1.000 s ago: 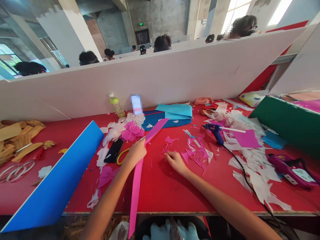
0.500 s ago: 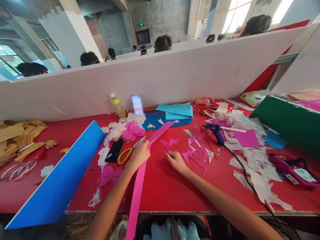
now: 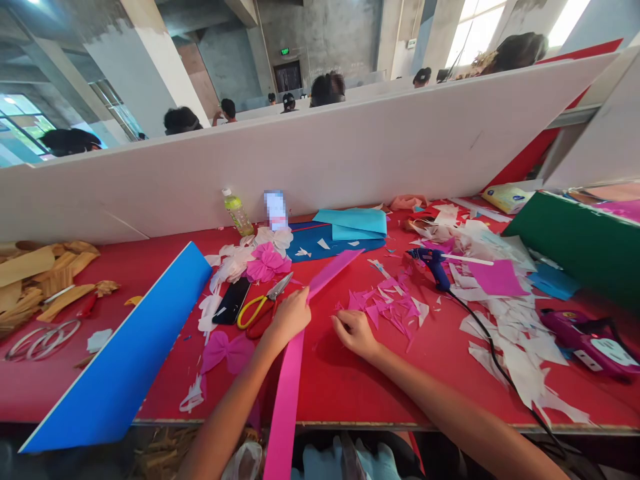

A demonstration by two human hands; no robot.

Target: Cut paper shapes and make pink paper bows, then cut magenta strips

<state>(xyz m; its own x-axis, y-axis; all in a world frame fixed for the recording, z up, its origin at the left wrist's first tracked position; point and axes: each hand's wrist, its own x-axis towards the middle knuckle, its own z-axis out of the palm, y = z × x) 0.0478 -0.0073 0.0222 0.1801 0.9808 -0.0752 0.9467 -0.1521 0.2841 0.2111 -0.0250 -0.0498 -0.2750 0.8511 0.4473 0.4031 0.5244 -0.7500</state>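
L hand [image 3: 291, 317] clenched on long hot-pink craft-sheet strip [image 3: 285, 413], fingers wrapped over its edge. Strip runs from table front edge, past the hand, up to teal/blue sheets, flat-ish on table w/ lower end hanging off toward the person. R hand [image 3: 356, 333] released, fingers loosely curled, tips on table just beside pink triangular paper scraps [image 3: 385, 307], grasping nothing.

Surface: red-topped long workbench [image 3: 345, 393], heavily littered. Near L hand: yellow-and-red-handled steel scissors [image 3: 263, 310], black smartphone [image 3: 231, 300], pink paper bow [image 3: 225, 351], pink paper flower [image 3: 267, 262], white paper petals [image 3: 233, 265]. Back edge: green-tinted plastic bottle [image 3: 237, 213], blurred upright object [image 3: 275, 210], folded teal sheets [image 3: 350, 225] on dark-blue sheet [image 3: 313, 247]. R side: blue hot-glue gun [image 3: 433, 265] w/ black cord [image 3: 495, 360], magenta paper square [image 3: 496, 278], white paper offcuts [image 3: 515, 347], purple plastic device [image 3: 590, 343], dark-green board [image 3: 565, 240]. L side: bright-blue board [image 3: 115, 353] leaning across bench, tan paper pieces [image 3: 45, 280], silver wire rings [image 3: 43, 340].

Room: white divider panel [image 3: 300, 160] along bench back. Beyond it, other workers' heads [image 3: 327, 90] in rows, raw concrete pillars [image 3: 155, 60], green exit sign [image 3: 285, 51] over dark doorway, bright windows [image 3: 473, 33] upper R.
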